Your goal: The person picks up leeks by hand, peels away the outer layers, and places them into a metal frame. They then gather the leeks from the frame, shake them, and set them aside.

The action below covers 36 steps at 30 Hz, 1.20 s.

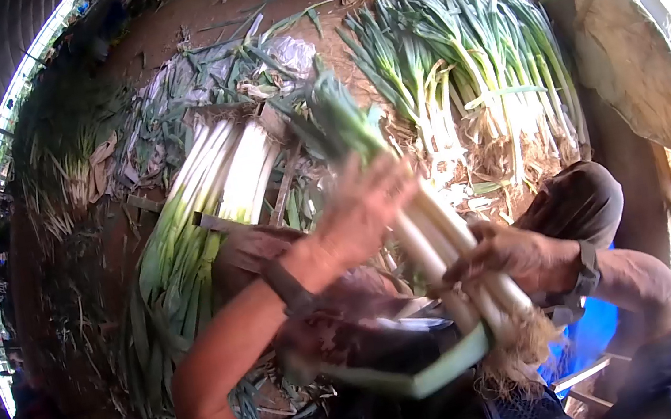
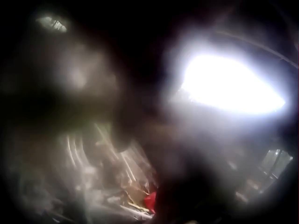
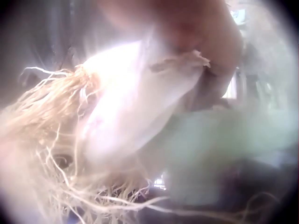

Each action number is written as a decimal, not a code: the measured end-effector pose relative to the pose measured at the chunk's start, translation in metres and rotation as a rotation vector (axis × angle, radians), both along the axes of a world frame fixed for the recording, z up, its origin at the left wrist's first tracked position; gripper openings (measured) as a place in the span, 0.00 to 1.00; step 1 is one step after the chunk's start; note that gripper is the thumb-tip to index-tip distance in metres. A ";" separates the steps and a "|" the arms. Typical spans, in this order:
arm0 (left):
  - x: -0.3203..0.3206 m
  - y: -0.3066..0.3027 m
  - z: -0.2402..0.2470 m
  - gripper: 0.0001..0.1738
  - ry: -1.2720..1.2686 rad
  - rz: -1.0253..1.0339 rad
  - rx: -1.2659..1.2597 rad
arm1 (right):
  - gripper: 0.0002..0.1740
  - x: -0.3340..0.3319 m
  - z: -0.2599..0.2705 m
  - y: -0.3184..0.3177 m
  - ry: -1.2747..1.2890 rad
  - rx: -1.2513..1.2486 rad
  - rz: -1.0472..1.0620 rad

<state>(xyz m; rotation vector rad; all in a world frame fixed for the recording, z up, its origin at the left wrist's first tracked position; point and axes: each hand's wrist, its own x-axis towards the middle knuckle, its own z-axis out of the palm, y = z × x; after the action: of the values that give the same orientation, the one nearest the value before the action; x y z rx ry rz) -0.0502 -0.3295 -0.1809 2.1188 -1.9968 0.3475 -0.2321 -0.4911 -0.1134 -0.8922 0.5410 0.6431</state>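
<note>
Several leeks (image 1: 424,252) slanted across my head view, roots (image 1: 517,348) low in the frame and green tops pointing away. I saw the right hand (image 1: 519,256) grip their white ends, fingers wrapped around, just above the roots; my right wrist view showed that end close up. The left hand (image 1: 363,213) lay blurred across them higher, near the green, and I could not tell whether its fingers curled round. A bent leaf (image 1: 441,375) crossed below the grip. Beyond, to the right, a stack (image 1: 501,81) of others spread out, and a bundle (image 1: 247,167) lay to the left, white ends away. My left wrist view was too blurred to read.
</note>
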 end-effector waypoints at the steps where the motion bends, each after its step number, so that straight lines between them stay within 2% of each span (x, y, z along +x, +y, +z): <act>1: -0.020 -0.002 -0.013 0.26 0.086 -0.117 -0.083 | 0.24 -0.010 -0.002 0.004 0.065 -0.034 0.032; 2: -0.031 -0.001 -0.028 0.23 0.135 -0.129 -0.137 | 0.24 -0.026 -0.007 -0.001 -0.151 -0.435 0.330; 3: -0.043 0.001 -0.043 0.21 0.187 -0.139 -0.191 | 0.26 -0.050 -0.032 -0.014 -0.847 -0.909 0.707; 4: -0.054 0.005 -0.055 0.19 0.274 -0.152 -0.226 | 0.21 -0.061 -0.044 -0.013 -0.602 -0.617 0.537; 5: -0.066 0.005 -0.072 0.19 0.297 -0.165 -0.296 | 0.22 -0.071 -0.052 -0.012 -0.358 -0.330 0.359; 7: -0.091 0.007 -0.051 0.18 0.300 -0.128 -0.278 | 0.20 -0.091 -0.059 -0.014 -0.337 -0.307 0.325; 9: -0.095 0.000 -0.058 0.19 0.334 -0.138 -0.304 | 0.18 -0.098 -0.052 -0.016 -0.314 -0.289 0.288; 11: -0.097 -0.009 -0.071 0.19 0.374 -0.144 -0.330 | 0.21 -0.086 -0.022 -0.013 -0.266 -0.507 0.246; 12: -0.091 -0.016 -0.075 0.21 0.380 -0.122 -0.379 | 0.33 -0.073 -0.006 -0.014 0.033 -0.156 0.129; 13: -0.083 -0.023 -0.076 0.22 0.384 -0.100 -0.425 | 0.40 -0.082 -0.021 -0.018 0.060 0.267 -0.174; 14: -0.074 -0.030 -0.064 0.30 0.413 -0.110 -0.508 | 0.40 -0.084 -0.019 -0.019 0.058 0.266 -0.181; 15: -0.068 -0.034 -0.056 0.30 0.415 -0.118 -0.507 | 0.39 -0.083 -0.016 -0.022 0.019 0.314 -0.211; 17: -0.054 -0.038 -0.044 0.38 0.548 0.025 -0.467 | 0.36 -0.079 -0.008 -0.030 -0.072 0.402 -0.272; 18: -0.044 -0.039 -0.048 0.43 0.519 0.047 -0.435 | 0.35 -0.077 -0.005 -0.034 -0.121 0.446 -0.299; 20: -0.035 -0.045 -0.056 0.39 0.505 0.093 -0.442 | 0.34 -0.084 -0.002 -0.037 -0.181 0.490 -0.332; 22: -0.039 -0.047 -0.053 0.31 0.476 0.148 -0.438 | 0.30 -0.098 0.002 -0.041 -0.662 -0.714 -0.262; 23: -0.037 -0.051 -0.053 0.31 0.474 0.140 -0.440 | 0.30 -0.099 0.009 -0.041 -0.665 -0.720 -0.268; 25: -0.027 -0.057 -0.061 0.24 0.397 0.160 -0.478 | 0.25 -0.104 0.038 -0.036 -0.306 -0.589 -0.725; 27: -0.008 -0.052 -0.065 0.17 0.500 0.204 -0.603 | 0.21 -0.123 0.086 -0.030 -0.492 -0.592 -0.777; 29: 0.012 -0.044 -0.058 0.17 0.814 0.522 -0.464 | 0.21 -0.159 0.086 -0.041 -0.698 -0.588 -0.796; 31: 0.027 -0.037 -0.039 0.19 0.860 0.674 -0.350 | 0.24 -0.157 0.082 -0.034 -0.694 -0.655 -0.732; 33: 0.045 -0.028 -0.020 0.21 0.974 0.540 -0.262 | 0.34 -0.133 0.066 -0.049 -0.639 -0.765 -0.139; 34: 0.043 -0.027 -0.002 0.21 0.960 0.536 -0.275 | 0.37 -0.118 0.063 -0.048 -0.805 -1.169 0.024; 35: 0.037 -0.025 0.020 0.20 1.032 0.388 -0.318 | 0.41 -0.103 0.065 -0.044 -0.952 -1.576 0.198; 36: 0.033 -0.025 0.038 0.20 1.099 0.234 -0.358 | 0.41 -0.094 0.076 -0.045 -0.709 -1.350 0.119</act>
<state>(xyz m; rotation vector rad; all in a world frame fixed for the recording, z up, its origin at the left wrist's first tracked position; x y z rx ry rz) -0.0168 -0.3545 -0.1428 1.6963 -0.9716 -0.3522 -0.3263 -0.5359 -0.0373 -2.3086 0.2087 -0.0693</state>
